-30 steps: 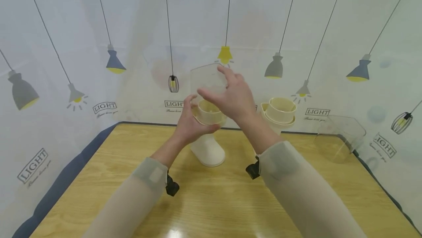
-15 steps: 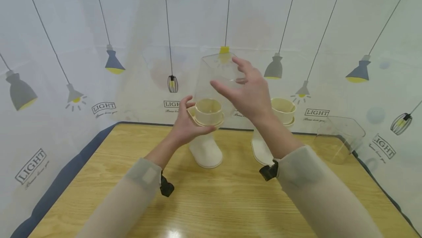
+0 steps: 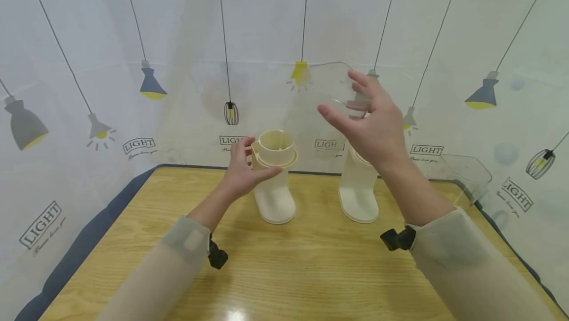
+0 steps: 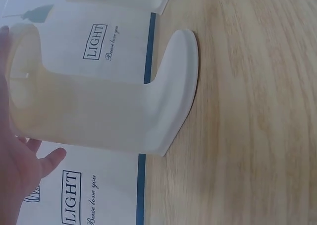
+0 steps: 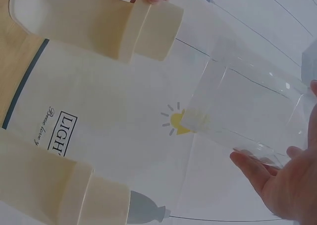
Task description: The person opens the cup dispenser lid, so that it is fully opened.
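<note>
In the head view, a cream plastic dispenser-like stand [image 3: 276,197] with a round collar and oval foot stands upright on the table. My left hand [image 3: 235,175] holds it by the collar, thumb across the front and fingers at the left side; the left wrist view shows its body and foot on the wood. Up to the right, my right hand [image 3: 378,126] grips a clear plastic container [image 5: 252,98] between thumb and fingers, in the air and apart from the stand. Its see-through outline is faint in the head view.
A second cream stand [image 3: 357,197] stands to the right, its top partly hidden by my right hand. Another clear container [image 3: 464,178] is at the table's right rear. Behind the wooden table [image 3: 284,266] hangs a curtain [image 3: 186,113] printed with lamps.
My right hand has lifted the clear container off the stand's collar and carried it up and to the right. My left hand has stayed at the collar, its fingers looser than before.
</note>
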Demonstrator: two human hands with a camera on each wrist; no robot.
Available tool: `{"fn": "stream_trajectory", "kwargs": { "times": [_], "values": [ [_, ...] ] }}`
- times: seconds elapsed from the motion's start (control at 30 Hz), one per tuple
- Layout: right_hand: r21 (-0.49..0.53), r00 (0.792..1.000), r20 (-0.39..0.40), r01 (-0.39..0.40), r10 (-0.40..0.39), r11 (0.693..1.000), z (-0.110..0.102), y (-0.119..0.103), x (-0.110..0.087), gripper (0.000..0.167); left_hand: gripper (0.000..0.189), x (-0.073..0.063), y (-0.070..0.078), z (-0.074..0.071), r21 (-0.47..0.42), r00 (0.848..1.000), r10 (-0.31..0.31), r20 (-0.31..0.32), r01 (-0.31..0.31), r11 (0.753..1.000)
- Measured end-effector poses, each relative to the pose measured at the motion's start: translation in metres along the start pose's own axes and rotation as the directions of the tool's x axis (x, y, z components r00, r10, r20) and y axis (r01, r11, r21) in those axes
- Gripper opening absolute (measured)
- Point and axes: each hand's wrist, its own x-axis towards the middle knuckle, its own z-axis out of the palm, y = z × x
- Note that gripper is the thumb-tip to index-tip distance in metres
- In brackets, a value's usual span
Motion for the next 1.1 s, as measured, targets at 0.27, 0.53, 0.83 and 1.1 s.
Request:
{"fn": "stream_trajectory", "kwargs": {
  "times": [0.27, 0.53, 0.83, 1.1],
  "values": [
    [-0.027, 0.999, -0.035, -0.018, 0.018, 0.999, -0.028, 0.016, -0.011, 0.076, 0.125, -0.001, 0.004, 0.009, 0.080, 0.998, -0.026, -0.065, 0.031, 0.996],
    [-0.100, 0.995, -0.056, -0.090, 0.084, 0.991, -0.055, 0.039, -0.030, 0.077, 0.126, -0.001, 0.009, 0.019, 0.045, 0.991, -0.073, -0.111, 0.078, 0.996],
    [-0.136, 0.985, -0.077, -0.164, 0.155, 0.977, -0.093, 0.059, -0.054, 0.076, 0.125, 0.001, 0.003, 0.010, 0.006, 0.995, -0.086, -0.045, 0.086, 0.996],
    [-0.214, 0.982, -0.071, -0.186, 0.175, 0.959, -0.125, 0.072, -0.079, 0.079, 0.118, 0.004, 0.000, -0.004, 0.001, 0.996, -0.083, 0.041, 0.083, 0.997]
  ]
}}
